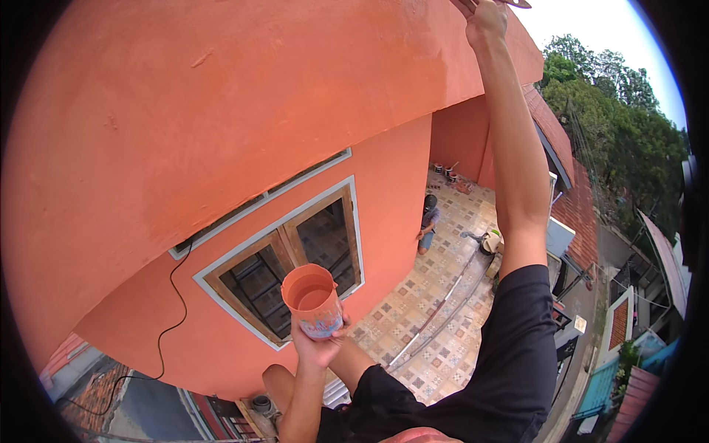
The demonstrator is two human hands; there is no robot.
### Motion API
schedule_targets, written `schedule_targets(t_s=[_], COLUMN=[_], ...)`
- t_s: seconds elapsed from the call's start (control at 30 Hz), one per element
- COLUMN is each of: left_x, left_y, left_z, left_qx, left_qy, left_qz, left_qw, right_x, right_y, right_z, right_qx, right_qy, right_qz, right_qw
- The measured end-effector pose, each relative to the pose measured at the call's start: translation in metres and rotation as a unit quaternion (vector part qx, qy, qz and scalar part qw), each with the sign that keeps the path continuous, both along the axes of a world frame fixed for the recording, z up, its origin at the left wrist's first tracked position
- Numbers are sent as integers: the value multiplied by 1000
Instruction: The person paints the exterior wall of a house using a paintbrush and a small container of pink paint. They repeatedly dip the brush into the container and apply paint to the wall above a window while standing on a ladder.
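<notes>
My left hand [317, 344] grips a small plastic paint container [312, 310] from below and around its side. The container is upright and smeared with orange, bears a printed label, and has orange paint inside. My right arm reaches up to the top edge of the view, where my right hand [487, 22] is partly cut off. From that hand sticks out the flat end of a tool handle [519, 3] with a hole in it; the tool's working end is out of view. Beside that hand is an orange-painted wall overhang [310, 61], with darker, wet-looking patches.
Below the overhang are a wood-framed window [288, 232] and a hanging black cable [160, 343]. Far below, a person [428, 221] crouches by the wall on a patterned tile floor [410, 332]. Several paint cans [446, 173] stand farther back. A long pole [432, 315] lies across the tiles.
</notes>
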State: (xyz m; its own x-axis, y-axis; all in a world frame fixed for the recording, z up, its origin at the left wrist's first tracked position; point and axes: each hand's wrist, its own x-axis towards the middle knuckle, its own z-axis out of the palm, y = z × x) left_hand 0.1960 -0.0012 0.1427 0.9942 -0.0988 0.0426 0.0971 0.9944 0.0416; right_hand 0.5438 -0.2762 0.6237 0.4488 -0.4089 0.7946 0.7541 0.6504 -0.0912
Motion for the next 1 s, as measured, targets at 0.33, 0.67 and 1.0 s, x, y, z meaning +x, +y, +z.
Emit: schedule_targets(t_s=[0.33,0.67,1.0], left_x=[-7,-8,-5], left_y=[-3,0,-2], left_z=[-7,-12,-6], left_qx=[-2,-16,6], left_qy=[-2,8,8], left_qz=[33,17,21], left_qw=[999,1000,1000], right_x=[28,22,43], right_y=[-22,-11,-32], right_z=[-14,-28,-51], right_qx=[-95,-2,-26], right_qy=[178,10,204], right_qz=[-555,-20,-495], right_qw=[807,1000,844])
